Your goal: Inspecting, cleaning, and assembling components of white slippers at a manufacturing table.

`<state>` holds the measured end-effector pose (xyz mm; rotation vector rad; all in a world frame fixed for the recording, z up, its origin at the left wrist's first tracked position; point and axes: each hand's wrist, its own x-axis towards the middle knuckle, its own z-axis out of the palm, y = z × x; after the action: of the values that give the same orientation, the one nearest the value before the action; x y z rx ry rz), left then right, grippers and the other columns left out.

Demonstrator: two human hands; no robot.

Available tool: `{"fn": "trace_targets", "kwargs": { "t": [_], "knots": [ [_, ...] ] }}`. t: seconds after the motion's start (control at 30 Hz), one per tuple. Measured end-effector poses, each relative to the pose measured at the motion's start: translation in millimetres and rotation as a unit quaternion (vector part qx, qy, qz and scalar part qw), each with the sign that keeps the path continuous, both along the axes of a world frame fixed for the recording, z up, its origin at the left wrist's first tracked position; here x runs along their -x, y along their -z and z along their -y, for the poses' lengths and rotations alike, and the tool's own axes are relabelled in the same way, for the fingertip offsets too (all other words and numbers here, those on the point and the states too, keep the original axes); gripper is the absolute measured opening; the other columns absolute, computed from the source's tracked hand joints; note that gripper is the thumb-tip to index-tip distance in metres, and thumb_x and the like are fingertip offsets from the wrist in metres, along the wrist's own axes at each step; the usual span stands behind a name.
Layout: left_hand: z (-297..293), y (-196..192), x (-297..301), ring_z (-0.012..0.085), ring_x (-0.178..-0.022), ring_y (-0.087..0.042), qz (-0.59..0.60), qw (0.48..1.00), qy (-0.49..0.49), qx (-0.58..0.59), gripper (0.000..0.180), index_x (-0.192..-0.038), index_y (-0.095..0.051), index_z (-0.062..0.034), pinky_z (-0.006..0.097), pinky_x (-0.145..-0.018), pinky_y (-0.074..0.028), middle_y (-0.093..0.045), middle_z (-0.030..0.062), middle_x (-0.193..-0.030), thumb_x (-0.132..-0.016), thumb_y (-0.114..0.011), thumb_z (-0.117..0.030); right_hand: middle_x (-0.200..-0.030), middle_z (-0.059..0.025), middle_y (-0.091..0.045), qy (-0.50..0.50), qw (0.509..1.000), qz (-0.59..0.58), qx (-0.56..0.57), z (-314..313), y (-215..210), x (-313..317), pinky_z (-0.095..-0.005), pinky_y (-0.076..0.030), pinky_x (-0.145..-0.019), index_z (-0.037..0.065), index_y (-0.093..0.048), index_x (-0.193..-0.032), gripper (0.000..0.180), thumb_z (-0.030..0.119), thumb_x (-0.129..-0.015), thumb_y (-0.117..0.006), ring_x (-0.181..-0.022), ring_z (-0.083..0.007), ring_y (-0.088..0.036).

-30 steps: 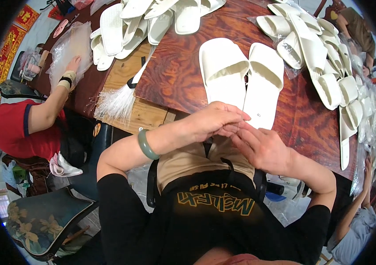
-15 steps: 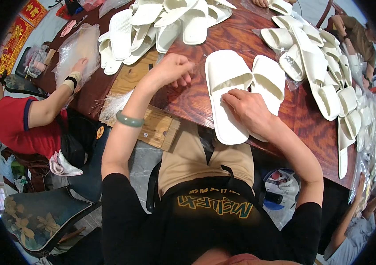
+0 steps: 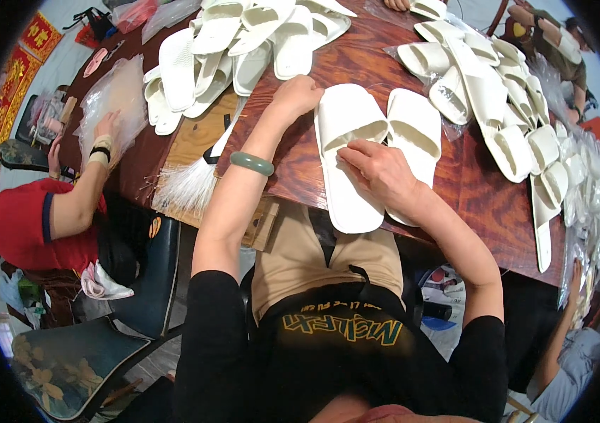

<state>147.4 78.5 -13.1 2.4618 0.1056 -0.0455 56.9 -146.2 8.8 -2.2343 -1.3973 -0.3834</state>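
Two white open-toed slippers lie side by side at the table's near edge, the left slipper [image 3: 355, 201] and the right slipper [image 3: 420, 120], straps away from me. The left one's heel sticks out past the edge. My right hand [image 3: 383, 173] is over the left slipper's insole just below the strap, its fingers pinched together; whatever they hold is too small to see. My left hand [image 3: 298, 97], above a jade-green bangle [image 3: 252, 164], is curled closed beside the left slipper's toe end. Its fingertips are hidden, so I cannot tell what is in them.
White slippers [image 3: 176, 70] are heaped at the far left, and more slippers [image 3: 487, 88] spread along the right beside clear plastic bags [image 3: 582, 211]. A bundle of white strands [image 3: 188, 185] lies left of my arm. A person in red [image 3: 39, 222] handles a plastic bag [image 3: 113, 95].
My left hand has moved right and slightly away, up to the left slipper's toe end. My right hand's fingers have drawn together over the insole. The view has shifted a little.
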Motion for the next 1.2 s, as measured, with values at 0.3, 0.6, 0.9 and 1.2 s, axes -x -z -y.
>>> {"fn": "trace_targets", "kwargs": {
  "t": [0.3, 0.6, 0.9, 1.2],
  "knots": [
    [11, 9, 11, 0.0347, -0.085, -0.061, 0.114, 0.990, -0.050, -0.060, 0.030, -0.087, -0.064, -0.0034, 0.042, -0.075, -0.046, -0.065, 0.0173, -0.084, -0.081, -0.052, -0.030, -0.087, -0.0077, -0.059, -0.003, 0.999, -0.034, -0.038, 17, -13, 32, -0.0341, -0.050, -0.052, 0.006, -0.060, -0.097, 0.018, 0.011, -0.080, -0.062, -0.067, -0.0253, -0.061],
    [27, -12, 10, 0.0412, -0.081, -0.059, 0.250, 0.968, -0.031, -0.021, 0.026, -0.093, -0.056, -0.0026, 0.047, -0.072, -0.045, -0.063, 0.0208, -0.084, -0.092, -0.041, -0.024, -0.089, -0.0093, -0.062, -0.032, 0.979, -0.114, -0.165, 48, -23, 74, -0.0295, -0.051, -0.055, 0.001, -0.060, -0.104, 0.020, 0.008, -0.085, -0.057, -0.067, -0.0221, -0.062],
    [96, -20, -36, 0.0121, -0.092, -0.053, 0.108, 0.917, 0.325, 0.204, 0.026, -0.092, -0.055, 0.0004, 0.027, -0.082, -0.042, -0.060, 0.0048, -0.097, -0.095, -0.045, -0.023, -0.077, -0.0104, -0.065, 0.128, 0.540, -0.783, -0.280, 83, -25, 52, -0.0202, -0.029, -0.035, -0.006, -0.059, -0.096, 0.025, 0.017, -0.091, -0.050, -0.042, -0.0085, -0.046],
    [111, -21, -36, 0.0097, -0.073, -0.050, 0.078, 0.935, 0.279, 0.202, 0.027, -0.085, -0.053, -0.0008, 0.025, -0.069, -0.043, -0.058, 0.0029, -0.080, -0.094, -0.047, -0.025, -0.061, -0.0098, -0.057, 0.139, 0.566, -0.811, -0.054, 86, -20, -14, -0.0214, -0.026, -0.031, -0.003, -0.061, -0.080, 0.022, 0.018, -0.083, -0.054, -0.037, -0.0081, -0.042]
  ]
}}
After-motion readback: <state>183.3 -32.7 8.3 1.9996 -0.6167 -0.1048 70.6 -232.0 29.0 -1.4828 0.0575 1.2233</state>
